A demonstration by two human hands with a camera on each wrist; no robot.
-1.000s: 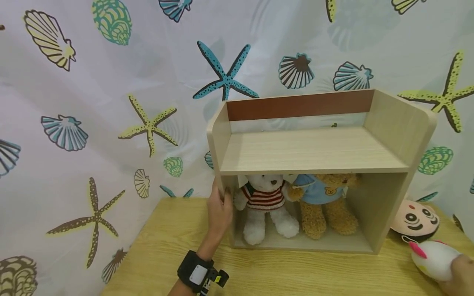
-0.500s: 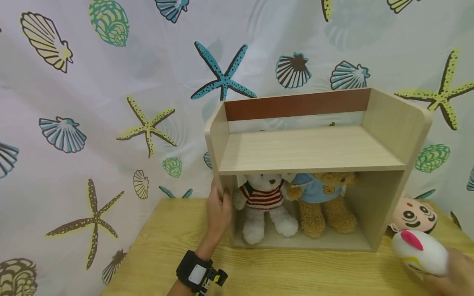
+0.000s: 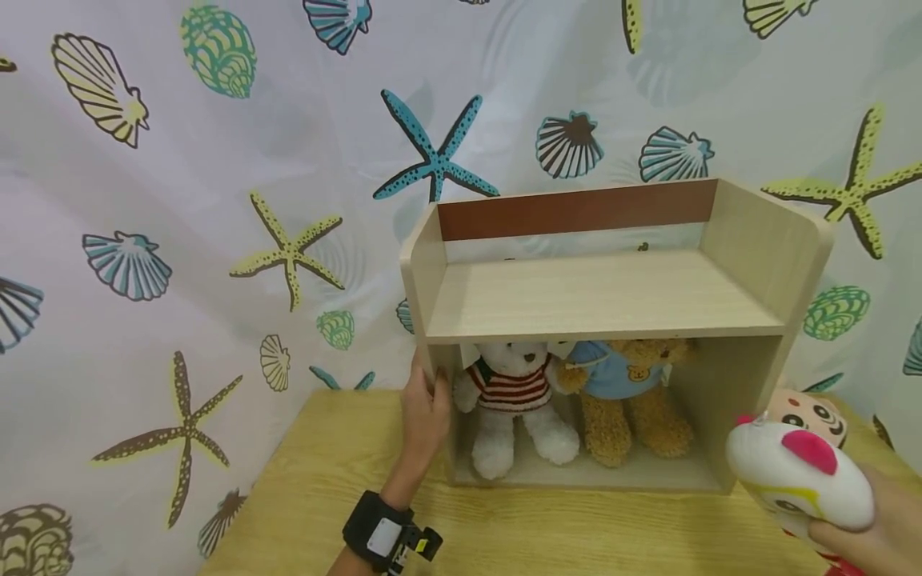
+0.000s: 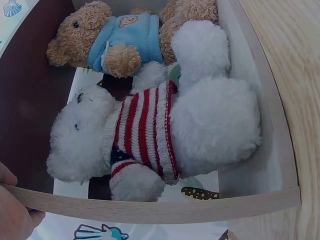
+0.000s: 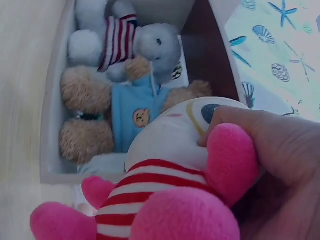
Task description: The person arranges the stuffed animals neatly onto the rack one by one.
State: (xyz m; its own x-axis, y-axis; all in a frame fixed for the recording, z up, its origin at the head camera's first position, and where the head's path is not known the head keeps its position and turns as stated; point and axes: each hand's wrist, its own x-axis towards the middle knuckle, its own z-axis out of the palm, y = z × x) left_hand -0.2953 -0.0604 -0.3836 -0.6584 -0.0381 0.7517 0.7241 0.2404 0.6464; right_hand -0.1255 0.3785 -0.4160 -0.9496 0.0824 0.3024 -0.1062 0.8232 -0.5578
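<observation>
My left hand (image 3: 425,416) grips the left side panel of a small wooden shelf (image 3: 608,292), thumb inside and fingers outside. In the lower compartment a white plush bear (image 3: 515,392) in a red-striped sweater sits beside a brown teddy bear (image 3: 625,400) in a blue top. The shelf board hides the tops of their heads in the head view. At the shelf's right front my right hand (image 3: 882,520) holds a plush toy (image 3: 792,468) with a white head and pink ears. Its red-and-white striped body (image 5: 150,195) and pink limbs show in the right wrist view.
Behind the held toy, right of the shelf, a pink-faced toy (image 3: 810,412) is partly hidden. The shelf stands on a light wooden table (image 3: 346,472). A cloth with shells and starfish (image 3: 288,120) hangs behind it.
My right hand has moved left and up with the plush toy, bringing it close to the shelf's right front corner. My left hand keeps its grip on the side panel.
</observation>
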